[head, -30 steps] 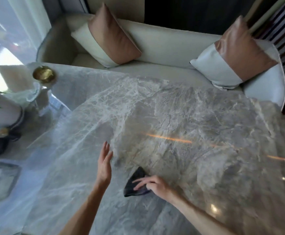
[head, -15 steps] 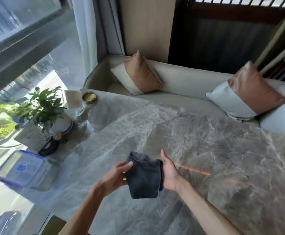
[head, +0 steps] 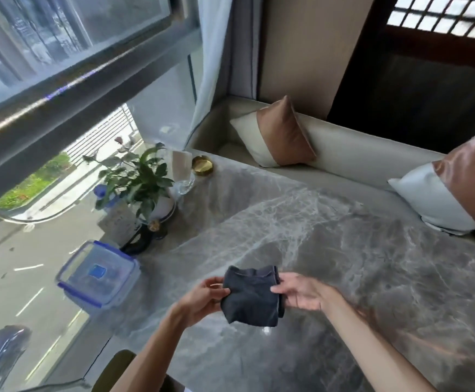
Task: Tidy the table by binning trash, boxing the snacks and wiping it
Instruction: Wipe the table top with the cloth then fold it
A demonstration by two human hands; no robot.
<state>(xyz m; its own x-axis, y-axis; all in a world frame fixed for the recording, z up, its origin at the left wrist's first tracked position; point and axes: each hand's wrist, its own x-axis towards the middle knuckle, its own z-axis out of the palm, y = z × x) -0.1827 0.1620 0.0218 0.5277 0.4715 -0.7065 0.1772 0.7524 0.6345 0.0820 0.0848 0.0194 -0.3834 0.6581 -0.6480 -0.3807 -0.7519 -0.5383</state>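
Cloth [head: 251, 298] lifted, left hand [head: 202, 299], right hand [head: 304, 295] pinching

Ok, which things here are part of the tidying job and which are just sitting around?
Part of the job: dark cloth, pinched between left hand and right hand; clear lidded box with blue clips; marble table.
Just lying about: potted plant, brass dish, drinking glass, sofa.

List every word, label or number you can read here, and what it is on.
No text is legible.
Blue label on the plastic box lid: too blurred to read.
Pale card by the plant: faint marks, unreadable.
Dark cloth pinched by left hand and right hand: no print visible.
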